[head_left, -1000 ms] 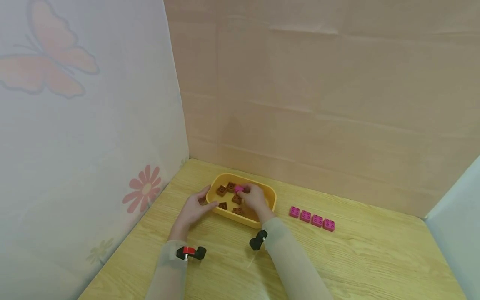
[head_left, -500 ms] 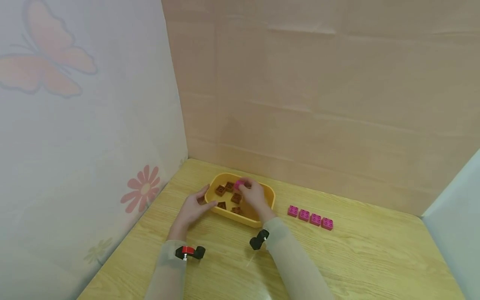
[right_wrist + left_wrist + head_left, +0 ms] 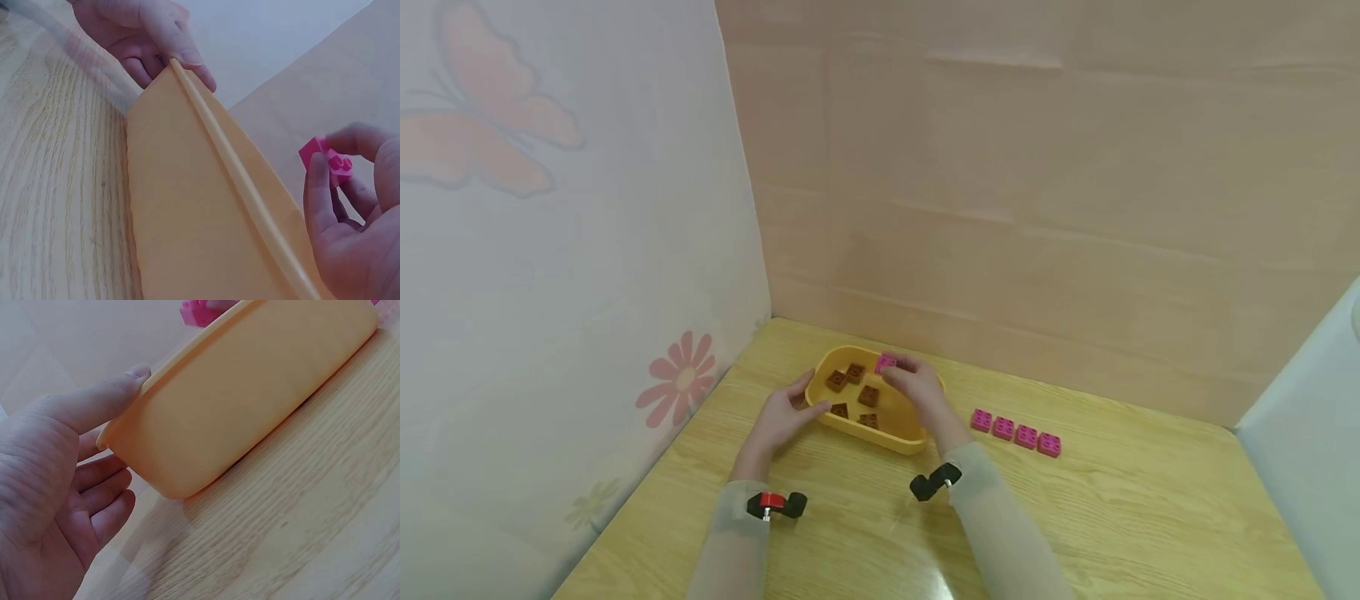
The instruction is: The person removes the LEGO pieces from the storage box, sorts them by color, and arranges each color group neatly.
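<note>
My right hand pinches a pink building brick between thumb and fingers, over the back of the yellow tub. In the right wrist view, the brick shows its studs and stands higher than the tub's rim. At the tub's left end, my left hand grips the rim, thumb on top and fingers outside, as the left wrist view shows. Several brown bricks lie scattered on the tub's floor, apart from my fingers.
To the right of the tub, several pink bricks form a slanting row on the wooden table. A tan sheet rises behind the table. On the left hangs a pale cloth with printed flowers and a butterfly.
My right hand has lifted the pink brick from among the brown bricks and moved it slightly right, toward the tub's back rim. My left hand keeps its grip on the tub.
</note>
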A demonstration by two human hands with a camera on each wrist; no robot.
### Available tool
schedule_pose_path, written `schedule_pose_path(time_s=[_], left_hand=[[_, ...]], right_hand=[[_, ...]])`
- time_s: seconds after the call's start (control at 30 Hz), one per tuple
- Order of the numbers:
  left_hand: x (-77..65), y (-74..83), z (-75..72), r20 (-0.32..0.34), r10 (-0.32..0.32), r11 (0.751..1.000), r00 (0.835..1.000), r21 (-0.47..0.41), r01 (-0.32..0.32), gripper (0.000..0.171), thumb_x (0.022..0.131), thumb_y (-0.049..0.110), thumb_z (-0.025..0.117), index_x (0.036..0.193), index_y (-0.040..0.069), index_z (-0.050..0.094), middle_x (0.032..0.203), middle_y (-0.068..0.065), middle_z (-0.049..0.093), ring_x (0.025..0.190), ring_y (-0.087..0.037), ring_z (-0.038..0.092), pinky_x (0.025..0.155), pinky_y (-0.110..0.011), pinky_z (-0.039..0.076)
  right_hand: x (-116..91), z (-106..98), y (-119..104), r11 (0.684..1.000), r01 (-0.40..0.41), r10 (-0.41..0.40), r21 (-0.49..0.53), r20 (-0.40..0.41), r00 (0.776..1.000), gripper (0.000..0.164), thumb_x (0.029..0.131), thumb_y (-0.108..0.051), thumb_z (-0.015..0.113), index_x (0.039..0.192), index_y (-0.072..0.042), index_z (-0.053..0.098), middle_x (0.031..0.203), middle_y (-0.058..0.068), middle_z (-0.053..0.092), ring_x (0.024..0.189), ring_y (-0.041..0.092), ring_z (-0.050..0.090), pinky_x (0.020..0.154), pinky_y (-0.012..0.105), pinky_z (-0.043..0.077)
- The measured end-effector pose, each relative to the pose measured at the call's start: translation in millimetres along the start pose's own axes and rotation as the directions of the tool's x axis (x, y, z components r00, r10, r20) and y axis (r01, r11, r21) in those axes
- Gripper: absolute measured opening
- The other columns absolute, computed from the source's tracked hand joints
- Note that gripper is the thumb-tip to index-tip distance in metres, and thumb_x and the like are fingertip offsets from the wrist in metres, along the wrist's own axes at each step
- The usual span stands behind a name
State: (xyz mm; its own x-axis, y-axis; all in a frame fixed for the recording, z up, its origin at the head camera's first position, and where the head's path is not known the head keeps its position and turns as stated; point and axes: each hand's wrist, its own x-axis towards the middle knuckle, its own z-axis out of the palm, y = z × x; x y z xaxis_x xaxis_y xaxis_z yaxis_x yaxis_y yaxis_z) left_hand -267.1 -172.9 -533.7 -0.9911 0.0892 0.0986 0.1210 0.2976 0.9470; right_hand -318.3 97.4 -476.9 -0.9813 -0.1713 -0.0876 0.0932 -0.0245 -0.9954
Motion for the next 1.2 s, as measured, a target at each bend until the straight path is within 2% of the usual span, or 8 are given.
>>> schedule_pose_path(time_s=[0.07, 0.13, 0.2, 0.3, 0.63, 0.83, 1.0, 1.2], left_hand=[[-0.1, 0.4, -1.1, 0.002, 0.0, 1.0, 1.0, 0.005, 0.0, 0.085, 0.096, 0.028, 0.084, 0.163, 0.0, 0.04, 0.169, -0.018, 0.036, 0.147, -0.038, 0.048, 0.119, -0.045, 0.043], [-0.1, -0.8, -2.5, 0.005, 0.001, 1.0, 1.0, 0.004, -0.001, 0.086, 0.096, 0.03, 0.085, 0.163, 0.001, 0.039, 0.169, -0.018, 0.036, 0.147, -0.038, 0.049, 0.118, -0.045, 0.044], [-0.1, -1.1, -3.7, 0.009, 0.004, 1.0, 1.0, 0.002, -0.004, 0.087, 0.096, 0.031, 0.085, 0.163, 0.0, 0.039, 0.169, -0.018, 0.036, 0.147, -0.038, 0.048, 0.118, -0.045, 0.043], [0.2, -1.7, -5.0, 0.012, 0.009, 1.0, 1.0, 0.003, -0.009, 0.087, 0.096, 0.032, 0.084, 0.163, 0.0, 0.039, 0.169, -0.018, 0.035, 0.147, -0.038, 0.049, 0.118, -0.044, 0.044], [1.9, -1.9, -4.0, 0.018, 0.021, 0.999, 1.0, -0.039, -0.02, 0.086, 0.096, 0.025, 0.085, 0.163, -0.001, 0.039, 0.169, -0.018, 0.035, 0.146, -0.038, 0.05, 0.116, -0.043, 0.045], [1.8, -0.9, -2.5, 0.024, 0.019, 0.999, 1.0, -0.046, -0.018, 0.087, 0.095, 0.028, 0.086, 0.163, 0.0, 0.038, 0.169, -0.019, 0.035, 0.146, -0.039, 0.049, 0.116, -0.044, 0.044], [0.6, 0.1, -1.9, 0.034, 0.009, 1.0, 0.999, -0.028, -0.008, 0.088, 0.096, 0.029, 0.085, 0.164, 0.0, 0.037, 0.169, -0.018, 0.034, 0.147, -0.038, 0.048, 0.116, -0.042, 0.045], [-0.9, -0.5, -3.4, 0.023, -0.009, 1.0, 1.0, -0.007, 0.009, 0.087, 0.096, 0.028, 0.084, 0.164, 0.001, 0.038, 0.17, -0.015, 0.035, 0.148, -0.036, 0.047, 0.117, -0.041, 0.044]], right_hand=[[-3.1, -2.6, -1.9, 1.0, 0.016, -0.015, -0.018, 0.012, 1.0, 0.049, 0.098, -0.007, 0.075, 0.145, 0.001, 0.064, 0.137, 0.018, 0.066, 0.113, 0.022, 0.068, 0.111, 0.044, 0.053], [-5.6, -4.6, -3.5, 0.999, 0.033, -0.033, -0.016, 0.026, 0.999, 0.051, 0.096, -0.004, 0.076, 0.145, -0.001, 0.064, 0.137, 0.016, 0.066, 0.11, 0.019, 0.068, 0.107, 0.039, 0.055], [-6.4, -6.3, -3.6, 0.999, 0.042, -0.043, 0.002, 0.033, 0.999, 0.051, 0.096, -0.002, 0.076, 0.146, 0.0, 0.063, 0.136, 0.015, 0.066, 0.108, 0.018, 0.068, 0.101, 0.032, 0.056], [-8.1, -8.6, -3.4, 0.998, 0.055, -0.056, 0.019, 0.045, 0.997, 0.051, 0.097, -0.001, 0.075, 0.146, 0.0, 0.063, 0.135, 0.014, 0.066, 0.109, 0.018, 0.068, 0.099, 0.029, 0.057], [-19.4, -13.7, -6.5, 0.993, 0.091, -0.088, -0.069, 0.051, 0.995, 0.048, 0.098, -0.01, 0.078, 0.144, -0.005, 0.065, 0.136, 0.013, 0.067, 0.119, 0.026, 0.067, 0.106, 0.04, 0.057], [-26.9, -20.4, -7.8, 0.986, 0.118, -0.111, -0.121, 0.062, 0.992, 0.047, 0.099, -0.013, 0.078, 0.143, -0.005, 0.064, 0.135, 0.014, 0.068, 0.121, 0.029, 0.068, 0.109, 0.046, 0.055], [-34.4, -28.2, -7.1, 0.98, 0.095, -0.085, -0.176, 0.058, 0.995, 0.047, 0.098, -0.017, 0.08, 0.142, -0.007, 0.065, 0.136, 0.013, 0.068, 0.12, 0.029, 0.07, 0.109, 0.049, 0.055], [-40.5, -36.3, -7.1, 0.978, 0.074, -0.062, -0.197, 0.066, 0.996, 0.048, 0.099, -0.024, 0.081, 0.142, -0.01, 0.066, 0.135, 0.011, 0.069, 0.118, 0.027, 0.07, 0.11, 0.051, 0.054]])
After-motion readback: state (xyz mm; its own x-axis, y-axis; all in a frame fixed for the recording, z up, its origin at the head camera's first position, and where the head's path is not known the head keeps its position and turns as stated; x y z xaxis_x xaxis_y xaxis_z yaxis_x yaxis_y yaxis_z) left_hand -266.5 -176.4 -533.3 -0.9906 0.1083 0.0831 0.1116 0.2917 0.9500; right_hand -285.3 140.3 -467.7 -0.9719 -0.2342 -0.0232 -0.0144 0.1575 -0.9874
